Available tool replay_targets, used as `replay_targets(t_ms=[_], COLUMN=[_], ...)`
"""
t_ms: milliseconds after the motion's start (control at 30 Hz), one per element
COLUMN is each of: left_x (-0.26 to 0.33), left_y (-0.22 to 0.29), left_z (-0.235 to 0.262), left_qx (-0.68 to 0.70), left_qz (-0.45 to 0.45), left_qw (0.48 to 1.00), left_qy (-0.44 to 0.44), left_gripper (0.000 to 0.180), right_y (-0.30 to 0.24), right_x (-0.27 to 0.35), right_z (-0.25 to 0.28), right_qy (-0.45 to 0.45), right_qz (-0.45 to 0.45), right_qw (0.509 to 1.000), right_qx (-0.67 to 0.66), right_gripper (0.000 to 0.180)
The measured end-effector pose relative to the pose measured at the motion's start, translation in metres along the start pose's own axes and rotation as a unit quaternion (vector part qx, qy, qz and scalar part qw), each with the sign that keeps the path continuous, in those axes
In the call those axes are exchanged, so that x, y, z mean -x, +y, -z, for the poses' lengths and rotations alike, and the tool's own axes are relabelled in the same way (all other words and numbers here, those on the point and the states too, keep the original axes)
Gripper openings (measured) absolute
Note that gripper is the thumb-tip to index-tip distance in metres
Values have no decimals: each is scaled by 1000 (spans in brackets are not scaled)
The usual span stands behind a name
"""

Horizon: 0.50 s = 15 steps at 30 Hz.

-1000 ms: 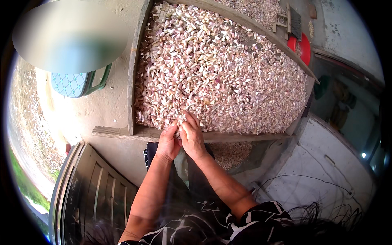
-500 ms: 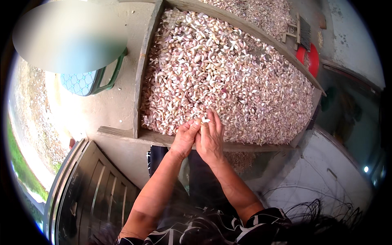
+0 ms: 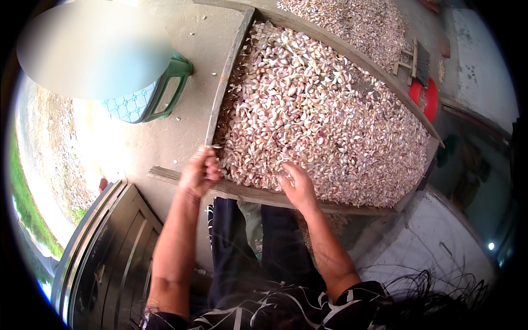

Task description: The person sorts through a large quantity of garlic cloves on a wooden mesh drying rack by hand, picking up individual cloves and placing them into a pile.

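Note:
Garlic cloves point(image 3: 308, 104), pale with pinkish skins, cover the wire-mesh bed of a wooden-framed tray point(image 3: 228, 82). My left hand point(image 3: 202, 171) is at the tray's left rim near the front corner, its fingers curled in a pinch. A small pale piece of garlic point(image 3: 217, 147) shows at its fingertips; whether it is a clove or only skin I cannot tell. Just over the cloves at the front edge is my right hand point(image 3: 297, 187), thumb and forefinger apart, with nothing visible between them.
A green stool point(image 3: 170, 88) with a light-blue patterned seat stands left of the tray. More garlic point(image 3: 357, 25) lies beyond the far rim. At the right are a red basin point(image 3: 430, 99) and a dark board with wooden pieces point(image 3: 421, 63). A dark panelled door point(image 3: 118, 236) is at the lower left.
My hands, together over the tray's front before, have moved apart. The left went left to the rim; the right shifted slightly right and its fingers spread. The view has shifted a little.

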<state>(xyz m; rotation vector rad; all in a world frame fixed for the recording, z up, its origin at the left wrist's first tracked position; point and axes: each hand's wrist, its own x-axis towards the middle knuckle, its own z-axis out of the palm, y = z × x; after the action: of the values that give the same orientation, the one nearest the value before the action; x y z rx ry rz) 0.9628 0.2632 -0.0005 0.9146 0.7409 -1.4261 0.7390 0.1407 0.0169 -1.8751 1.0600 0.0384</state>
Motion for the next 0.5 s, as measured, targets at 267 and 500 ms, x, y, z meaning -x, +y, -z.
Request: replay_targets(t_ms=[267,500], left_x=[140,118], left_y=[240,136], left_z=[178,91], left_qx=[-13,-404], left_qz=[-324,-148], left_qw=[924,889], left_qy=[204,157], left_gripper=[26,24], right_y=[-1,-27], right_x=[-12,-14], right_z=[-41,-64], right_qy=[-58,-97], right_qz=[-51,-38], right_qw=[997,994], right_qx=[-21,33], right_gripper=[28,27])
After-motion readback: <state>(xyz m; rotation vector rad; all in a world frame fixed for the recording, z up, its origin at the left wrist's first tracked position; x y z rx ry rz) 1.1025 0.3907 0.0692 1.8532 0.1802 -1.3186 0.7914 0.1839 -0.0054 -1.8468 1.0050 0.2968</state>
